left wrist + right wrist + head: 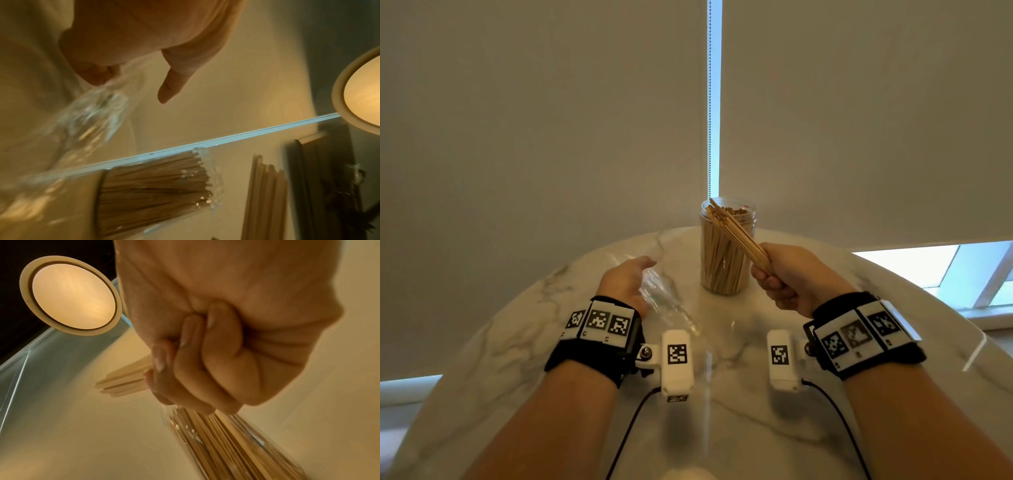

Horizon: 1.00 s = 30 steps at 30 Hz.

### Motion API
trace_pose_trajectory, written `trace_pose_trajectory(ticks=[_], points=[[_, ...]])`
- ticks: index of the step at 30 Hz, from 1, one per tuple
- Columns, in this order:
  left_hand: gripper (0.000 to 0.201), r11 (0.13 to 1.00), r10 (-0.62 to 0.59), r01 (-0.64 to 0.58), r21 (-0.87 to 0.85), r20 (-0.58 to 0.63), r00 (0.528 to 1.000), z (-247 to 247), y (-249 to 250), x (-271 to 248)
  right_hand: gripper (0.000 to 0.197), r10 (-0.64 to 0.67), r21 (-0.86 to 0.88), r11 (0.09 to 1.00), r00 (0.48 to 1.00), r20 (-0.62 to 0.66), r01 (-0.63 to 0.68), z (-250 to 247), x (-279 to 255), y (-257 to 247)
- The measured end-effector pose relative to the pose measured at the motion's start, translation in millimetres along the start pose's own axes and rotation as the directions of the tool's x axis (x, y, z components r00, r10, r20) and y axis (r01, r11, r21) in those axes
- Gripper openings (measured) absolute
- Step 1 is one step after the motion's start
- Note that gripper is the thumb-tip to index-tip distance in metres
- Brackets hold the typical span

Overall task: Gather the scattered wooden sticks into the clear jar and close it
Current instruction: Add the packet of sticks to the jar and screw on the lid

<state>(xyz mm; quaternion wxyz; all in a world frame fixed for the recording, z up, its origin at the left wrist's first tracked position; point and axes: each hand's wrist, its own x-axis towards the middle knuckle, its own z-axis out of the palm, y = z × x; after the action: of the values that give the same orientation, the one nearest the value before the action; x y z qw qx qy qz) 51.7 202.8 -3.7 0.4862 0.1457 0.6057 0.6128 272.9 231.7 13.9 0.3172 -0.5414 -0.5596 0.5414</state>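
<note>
Fingers (205, 363) of the right hand (796, 277) curl tight round a bunch of sticks (736, 233).
Stick tips lean over the open jar (726, 246) rim; the jar stands far back on the table (482, 342), near its edge. The left hand (625, 279) pinches a clear plastic wrapper (661, 298) beside the jar.

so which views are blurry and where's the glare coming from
Head view: mostly sharp, with the clear wrapper by the left hand smeared, and bright window strips. Left wrist view: wrapper motion-blurred, warm cast. Right wrist view: glowing round ceiling lamp, blurred jar.
</note>
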Motion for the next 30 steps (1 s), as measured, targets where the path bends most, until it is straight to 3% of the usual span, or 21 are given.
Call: trace_pose_trajectory(ticks=[1,3,4,5,6,8,9,10,12,14,19,23,25,30], points=[[0.057,1.000,-0.010,0.011,0.029,-0.045,0.999,-2,-1,5,0.049,-0.001,0.001,1.000,1.000,0.004,0.001,-1,0,0],[0.124,0.998,-0.048,0.054,0.042,-0.132,0.990,-11,-9,46,0.049,0.003,-0.004,1.000,1.000,0.004,-0.003,-2,-2,-1],[0.147,0.998,-0.053,0.056,0.011,-0.185,0.981,-11,-7,50,0.049,0.006,-0.012,1.000,1.000,0.001,-0.006,-2,-3,-1],[0.154,1.000,-0.023,0.026,0.013,-0.214,0.976,-9,-4,40,0.049,0.006,-0.027,1.000,1.000,-0.006,-0.006,-1,-4,-1],[0.147,0.998,0.059,-0.053,0.034,-0.232,0.971,-6,1,29,0.048,0.004,-0.046,0.999,1.000,-0.014,-0.004,-1,-4,-2],[0.091,0.961,0.272,-0.258,0.102,-0.176,0.946,5,17,-16,0.047,-0.012,-0.118,0.993,0.999,-0.035,0.008,2,-6,-5],[0.064,0.939,0.341,-0.336,0.071,-0.090,0.936,12,19,-26,0.047,-0.030,-0.179,0.984,0.998,-0.049,0.021,3,-7,-5],[0.051,0.928,0.371,-0.372,0.021,0.027,0.928,18,20,-34,0.046,-0.059,-0.250,0.967,0.996,-0.060,0.043,4,-8,-6],[0.054,0.954,0.296,-0.299,-0.034,0.273,0.915,26,21,-46,0.047,-0.131,-0.372,0.923,0.989,-0.071,0.096,6,-8,-7],[0.056,0.971,0.233,-0.236,-0.042,0.399,0.887,33,19,-55,0.049,-0.190,-0.418,0.897,0.980,-0.063,0.147,9,-8,-10],[0.041,0.928,0.324,-0.371,0.026,0.434,0.841,45,5,-67,0.046,-0.246,-0.404,0.893,0.967,-0.066,0.200,20,-9,-13],[0.034,0.882,0.236,-0.416,0.222,0.557,0.796,34,13,-66,0.047,-0.238,-0.435,0.884,0.966,-0.104,0.171,17,-8,-11],[0.030,0.852,0.210,-0.434,0.293,0.569,0.795,33,11,-66,0.045,-0.248,-0.445,0.880,0.960,-0.131,0.167,16,-8,-12],[0.024,0.731,0.415,-0.617,0.292,0.528,0.741,40,5,-64,0.045,-0.243,-0.381,0.909,0.958,-0.155,0.169,16,-9,-15]])
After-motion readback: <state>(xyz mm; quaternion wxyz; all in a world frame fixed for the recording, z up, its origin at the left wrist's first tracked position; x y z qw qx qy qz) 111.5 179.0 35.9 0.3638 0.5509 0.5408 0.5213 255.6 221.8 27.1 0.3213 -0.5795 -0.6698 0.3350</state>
